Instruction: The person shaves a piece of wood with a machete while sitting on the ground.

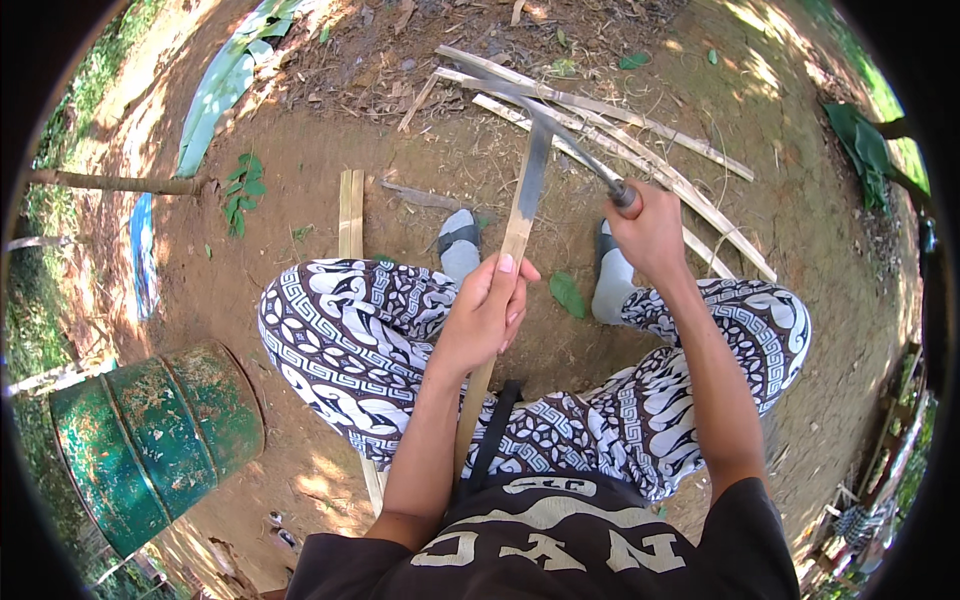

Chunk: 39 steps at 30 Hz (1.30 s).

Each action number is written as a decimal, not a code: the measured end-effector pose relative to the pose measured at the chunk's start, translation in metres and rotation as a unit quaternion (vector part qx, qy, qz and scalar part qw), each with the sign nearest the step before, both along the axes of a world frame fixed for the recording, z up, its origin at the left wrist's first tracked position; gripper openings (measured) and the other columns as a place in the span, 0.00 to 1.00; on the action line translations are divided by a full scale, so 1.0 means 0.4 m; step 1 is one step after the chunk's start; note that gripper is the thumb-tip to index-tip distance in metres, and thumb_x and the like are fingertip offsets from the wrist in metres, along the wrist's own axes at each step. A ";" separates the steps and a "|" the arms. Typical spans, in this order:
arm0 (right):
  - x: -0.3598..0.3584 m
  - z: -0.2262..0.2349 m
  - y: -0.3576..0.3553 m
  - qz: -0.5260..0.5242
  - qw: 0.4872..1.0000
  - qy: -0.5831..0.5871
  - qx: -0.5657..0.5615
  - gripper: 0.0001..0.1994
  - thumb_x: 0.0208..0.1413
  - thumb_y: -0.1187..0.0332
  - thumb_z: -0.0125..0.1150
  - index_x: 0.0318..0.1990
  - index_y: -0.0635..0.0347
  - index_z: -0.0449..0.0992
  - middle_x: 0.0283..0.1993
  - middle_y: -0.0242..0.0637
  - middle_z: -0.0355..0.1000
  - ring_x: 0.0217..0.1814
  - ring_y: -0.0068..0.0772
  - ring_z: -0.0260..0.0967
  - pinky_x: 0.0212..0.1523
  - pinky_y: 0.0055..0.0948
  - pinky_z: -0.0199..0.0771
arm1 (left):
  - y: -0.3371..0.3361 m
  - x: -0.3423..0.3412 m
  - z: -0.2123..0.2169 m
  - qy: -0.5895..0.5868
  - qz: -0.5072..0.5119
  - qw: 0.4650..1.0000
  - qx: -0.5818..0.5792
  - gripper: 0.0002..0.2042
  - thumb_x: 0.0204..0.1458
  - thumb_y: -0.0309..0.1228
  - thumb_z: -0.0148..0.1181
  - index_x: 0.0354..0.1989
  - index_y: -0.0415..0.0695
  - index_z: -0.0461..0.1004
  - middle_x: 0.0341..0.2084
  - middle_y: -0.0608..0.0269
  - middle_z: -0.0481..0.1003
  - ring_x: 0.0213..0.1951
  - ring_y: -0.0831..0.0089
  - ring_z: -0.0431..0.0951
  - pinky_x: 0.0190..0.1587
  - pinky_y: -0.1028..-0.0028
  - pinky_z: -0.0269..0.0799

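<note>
My left hand (484,318) is closed round a long flat bamboo strip (518,228), thumb lying along its upper face. The strip slants from my lap up between my feet, and a dark grey patch covers its far part. In my right hand (648,232) is the handle of a machete (578,140), gripped in a fist. Its long narrow blade points up and to the left, crossing the strip's far end. Whether the edge touches the strip or only passes over it, I cannot tell.
Several pale bamboo strips (690,190) lie beyond and right of my feet, among shavings. Two short slats (351,215) lie left. A rusty green metal drum (160,440) stands at lower left. A branch (120,181) juts in from the left; a leafy sprig (243,190) lies near it.
</note>
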State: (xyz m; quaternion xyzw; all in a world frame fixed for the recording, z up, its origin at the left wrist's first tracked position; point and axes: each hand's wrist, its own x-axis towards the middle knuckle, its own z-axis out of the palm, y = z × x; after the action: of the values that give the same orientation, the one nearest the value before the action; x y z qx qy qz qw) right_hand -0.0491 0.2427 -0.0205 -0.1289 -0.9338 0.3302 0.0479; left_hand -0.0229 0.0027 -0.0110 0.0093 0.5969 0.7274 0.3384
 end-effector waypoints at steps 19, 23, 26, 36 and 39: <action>0.041 -0.051 -0.068 0.146 0.985 -0.004 0.095 0.06 0.42 0.68 0.62 0.26 0.60 0.74 0.20 0.49 0.73 0.25 0.56 0.73 0.31 0.48 0.75 | 0.012 0.011 -0.037 0.046 0.018 0.997 -0.062 0.17 0.71 0.41 0.38 0.40 0.40 0.66 0.16 0.75 0.58 0.17 0.86 0.56 0.19 0.79 0.54; 0.033 -0.087 -0.051 0.158 0.984 0.037 0.068 0.07 0.38 0.68 0.65 0.26 0.58 0.74 0.20 0.48 0.72 0.25 0.55 0.73 0.30 0.47 0.75 | 0.017 0.017 -0.043 0.065 0.014 0.995 -0.077 0.16 0.71 0.41 0.38 0.40 0.41 0.66 0.15 0.76 0.57 0.17 0.86 0.55 0.18 0.79 0.52; 0.030 -0.118 -0.054 0.151 0.983 0.051 0.087 0.09 0.36 0.67 0.68 0.25 0.57 0.73 0.19 0.46 0.72 0.25 0.54 0.73 0.30 0.47 0.75 | 0.019 0.023 -0.050 0.080 0.002 0.993 -0.087 0.15 0.71 0.42 0.37 0.41 0.44 0.65 0.16 0.77 0.54 0.15 0.88 0.52 0.16 0.81 0.48; 0.002 -0.189 0.051 0.109 0.975 0.128 0.147 0.12 0.35 0.67 0.69 0.25 0.57 0.70 0.20 0.43 0.72 0.23 0.52 0.73 0.27 0.45 0.74 | 0.048 0.010 -0.085 0.169 -0.021 0.975 -0.141 0.16 0.71 0.41 0.38 0.38 0.42 0.65 0.16 0.77 0.57 0.18 0.87 0.55 0.20 0.81 0.52; 0.012 -0.170 0.092 0.107 0.969 0.150 0.162 0.13 0.35 0.66 0.69 0.25 0.57 0.70 0.20 0.43 0.72 0.24 0.52 0.73 0.27 0.45 0.74 | 0.072 0.019 -0.065 0.179 -0.040 0.975 -0.128 0.16 0.71 0.41 0.38 0.38 0.42 0.65 0.17 0.77 0.56 0.18 0.87 0.55 0.19 0.80 0.52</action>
State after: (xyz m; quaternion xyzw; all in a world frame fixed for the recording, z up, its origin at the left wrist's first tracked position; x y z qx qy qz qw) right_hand -0.0441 0.2794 -0.0883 0.0325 -0.9655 0.1932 0.1717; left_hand -0.0155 0.0314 -0.0370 0.1199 0.7352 0.6173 0.2529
